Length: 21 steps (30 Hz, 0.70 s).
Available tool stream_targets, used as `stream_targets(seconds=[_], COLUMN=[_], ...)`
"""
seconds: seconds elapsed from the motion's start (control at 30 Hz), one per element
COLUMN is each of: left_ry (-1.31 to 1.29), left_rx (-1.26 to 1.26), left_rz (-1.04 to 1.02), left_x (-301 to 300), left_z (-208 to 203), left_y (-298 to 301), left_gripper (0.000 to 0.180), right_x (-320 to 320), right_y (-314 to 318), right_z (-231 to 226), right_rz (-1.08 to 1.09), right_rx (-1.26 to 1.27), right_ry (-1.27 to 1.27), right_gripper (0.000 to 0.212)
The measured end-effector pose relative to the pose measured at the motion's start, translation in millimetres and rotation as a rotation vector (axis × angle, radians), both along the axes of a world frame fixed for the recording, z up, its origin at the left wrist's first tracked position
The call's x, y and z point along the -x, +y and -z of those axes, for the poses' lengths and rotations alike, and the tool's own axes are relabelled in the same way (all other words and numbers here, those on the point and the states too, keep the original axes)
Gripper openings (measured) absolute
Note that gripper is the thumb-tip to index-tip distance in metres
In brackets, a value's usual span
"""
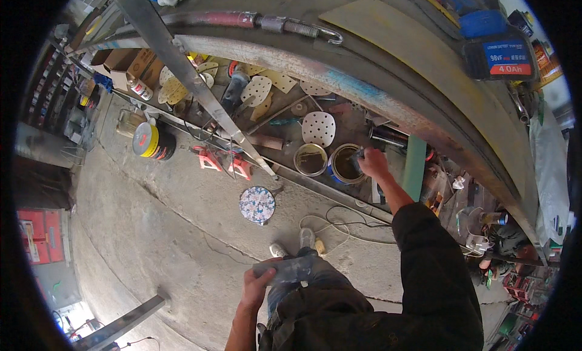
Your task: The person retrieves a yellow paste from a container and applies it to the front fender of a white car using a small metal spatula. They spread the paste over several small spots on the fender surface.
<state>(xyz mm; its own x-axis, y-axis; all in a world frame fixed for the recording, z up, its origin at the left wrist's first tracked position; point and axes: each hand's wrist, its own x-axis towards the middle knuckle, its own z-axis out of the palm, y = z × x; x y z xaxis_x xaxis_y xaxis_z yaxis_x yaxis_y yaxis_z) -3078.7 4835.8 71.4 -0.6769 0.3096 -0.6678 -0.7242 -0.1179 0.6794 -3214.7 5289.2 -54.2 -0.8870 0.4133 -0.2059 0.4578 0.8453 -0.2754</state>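
Observation:
My left hand (256,285) grips a long grey, dusty flat piece (290,269) in front of my thighs; its exact kind is unclear. On the lower shelf of the bench, my right hand (373,163) is closed at the rim of an open can (347,180) with a dark, brownish inside. A small dark object shows at its fingertips, too hidden to name. Touching or nearly touching this can on the left is a second open can (310,169) with brown residue. Just behind them lies a white perforated sanding disc (318,129).
A steel bench beam (364,90) arches above the shelf, and a metal leg (200,87) slants down left of the cans. On the concrete floor stand a round patterned stool (257,204), red jack stands (209,159) and a yellow-black bucket (145,140). A cable (348,232) lies near my feet.

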Motion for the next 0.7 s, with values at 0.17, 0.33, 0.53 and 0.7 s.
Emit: stream_targets(seconds=[0.17,0.33,0.53,0.7], left_ry=[-0.015,-0.019,-0.043,-0.043], left_rx=[0.002,0.023,0.035,0.018], left_rz=[-0.009,-0.043,-0.070,-0.061], left_x=[0,-6,-8,-6], left_z=[-4,1,4,2], left_y=[1,-8,-11,-8], left_gripper=[0.033,0.033,0.033,0.033], right_x=[8,2,-3,-3], right_y=[0,-10,-23,-26], right_z=[13,34,26,20], right_rz=[0.116,0.132,0.052,-0.031], right_rx=[-0.041,-0.045,-0.127,-0.175], right_ry=[0.065,0.146,0.162,0.130], right_gripper=[0.032,0.030,0.025,0.025])
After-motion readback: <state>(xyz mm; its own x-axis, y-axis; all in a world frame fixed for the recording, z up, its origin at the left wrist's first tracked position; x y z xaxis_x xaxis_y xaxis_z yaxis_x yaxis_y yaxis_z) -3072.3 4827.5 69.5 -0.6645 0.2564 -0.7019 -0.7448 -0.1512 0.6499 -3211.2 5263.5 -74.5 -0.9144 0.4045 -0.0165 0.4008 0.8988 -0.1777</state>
